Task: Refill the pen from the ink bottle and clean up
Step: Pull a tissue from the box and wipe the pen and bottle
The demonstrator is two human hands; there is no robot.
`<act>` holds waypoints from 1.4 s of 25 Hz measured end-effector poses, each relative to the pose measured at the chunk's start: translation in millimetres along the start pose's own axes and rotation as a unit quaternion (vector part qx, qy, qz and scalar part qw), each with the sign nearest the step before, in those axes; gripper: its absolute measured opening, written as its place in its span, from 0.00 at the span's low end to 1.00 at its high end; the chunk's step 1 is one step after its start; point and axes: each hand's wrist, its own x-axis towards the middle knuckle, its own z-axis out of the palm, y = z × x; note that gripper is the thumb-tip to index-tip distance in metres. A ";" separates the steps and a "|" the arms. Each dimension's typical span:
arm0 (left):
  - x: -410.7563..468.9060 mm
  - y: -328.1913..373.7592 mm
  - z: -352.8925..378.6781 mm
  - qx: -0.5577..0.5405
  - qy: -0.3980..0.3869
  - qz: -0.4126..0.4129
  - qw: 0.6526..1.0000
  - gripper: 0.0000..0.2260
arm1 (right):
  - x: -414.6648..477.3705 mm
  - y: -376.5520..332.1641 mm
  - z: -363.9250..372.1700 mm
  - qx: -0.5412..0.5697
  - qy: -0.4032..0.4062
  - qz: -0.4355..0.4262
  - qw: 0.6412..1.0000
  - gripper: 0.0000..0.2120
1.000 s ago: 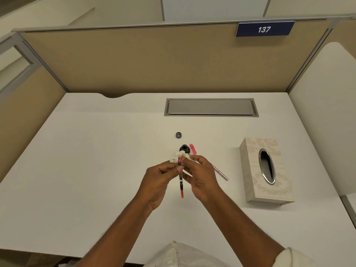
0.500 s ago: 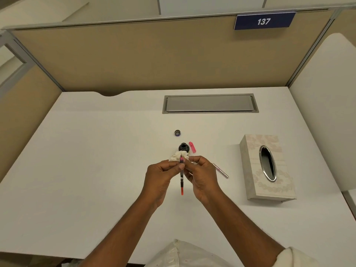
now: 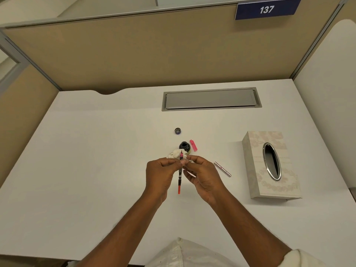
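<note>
White worktop (image 3: 96,170), cubicle walls. Pen (image 3: 179,182) is pinched by the left grip (image 3: 161,174), nib at 12 o'clock by the open ink bottle (image 3: 184,146). Tissue (image 3: 176,154) is pinched by the right grip (image 3: 204,176). Looks like nib-wiping; barrel (image 3: 222,169) at 3 o'clock probably gets refitted next.

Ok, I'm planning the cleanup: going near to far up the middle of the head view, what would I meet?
Pen → ink bottle → bottle cap → grey desk hatch → numbered sign. The tissue overlaps the pen tip, so it is left out.
</note>
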 end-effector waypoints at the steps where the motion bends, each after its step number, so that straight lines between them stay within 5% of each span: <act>1: 1.3 0.0 0.3 0.001 0.001 0.000 1.000 0.05 | 0.6 -0.5 -1.2 -0.002 -0.007 0.000 1.000 0.05; 8: 11.3 -1.5 -1.1 -0.048 -0.036 -0.035 0.998 0.04 | 12.4 -1.5 -10.1 0.012 -0.014 -0.009 1.000 0.04; 11: 17.1 -0.2 -4.5 -0.104 -0.045 -0.059 0.992 0.02 | 28.9 -2.1 -31.8 -0.042 0.095 -0.071 0.992 0.08; 12: 18.5 0.0 -5.7 -0.118 -0.047 -0.062 0.990 0.02 | 36.2 0.9 -44.6 -0.147 0.163 -0.124 0.968 0.09; 14: 20.8 0.4 -8.0 -0.150 -0.051 -0.072 0.985 0.03 | 51.7 11.8 -76.0 -0.390 0.262 -0.205 0.859 0.08; 16: 23.3 0.4 -11.1 -0.190 -0.047 -0.093 0.976 0.02 | 66.9 27.8 -106.8 -0.533 0.285 -0.189 0.774 0.14; 19: 28.1 0.9 -15.1 -0.247 -0.028 -0.133 0.959 0.04 | 80.5 48.3 -134.3 -0.603 0.279 -0.144 0.734 0.17; 22: 31.9 2.3 -15.9 -0.291 -0.003 -0.160 0.943 0.04 | 87.8 57.5 -139.9 -0.622 0.276 -0.170 0.713 0.07; 24: 32.6 5.3 -15.6 -0.312 -0.001 -0.166 0.935 0.03 | 88.2 54.4 -133.3 -0.599 0.289 -0.176 0.725 0.03; 29: 38.3 20.6 -20.4 -0.385 0.019 -0.168 0.907 0.04 | 34.0 16.3 -76.8 -0.371 0.233 -0.263 0.860 0.03; 32: 44.4 32.9 -23.8 -0.442 0.033 -0.163 0.881 0.05 | -18.4 1.1 -43.9 -0.322 0.135 -0.307 0.885 0.06; 35: 42.8 46.6 -26.7 -0.484 0.028 -0.154 0.861 0.06 | -53.0 -2.2 -20.8 -0.316 0.091 -0.356 0.874 0.08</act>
